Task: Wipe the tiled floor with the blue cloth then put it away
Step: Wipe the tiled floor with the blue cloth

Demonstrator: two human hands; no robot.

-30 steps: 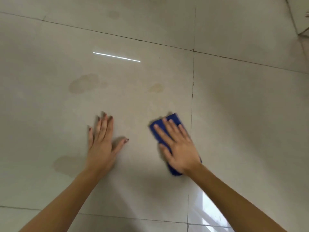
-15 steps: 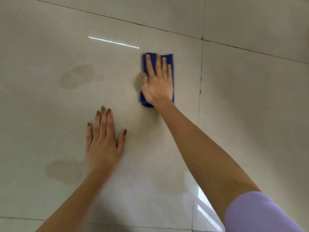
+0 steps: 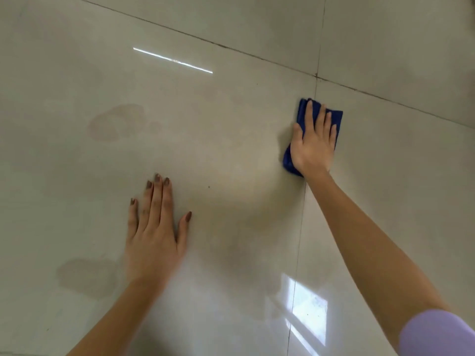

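The right hand (image 3: pixel 314 147) lies flat, fingers spread, pressing the folded blue cloth (image 3: pixel 336 122) onto the tiled floor (image 3: pixel 231 124) at the right of the frame, over a vertical grout line (image 3: pixel 299 232); its grip is an open palm laid on the cloth, not curled round it. The left hand (image 3: pixel 154 237) rests flat on the tile at lower centre-left, fingers apart, holding nothing. Dull patches (image 3: pixel 115 122), perhaps damp or stained, mark the left tile. A lilac sleeve (image 3: pixel 437 335) shows at lower right.

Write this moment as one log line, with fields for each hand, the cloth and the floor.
right hand: flat on blue cloth | left hand: flat on floor | cloth: over grout line | floor: damp patches left
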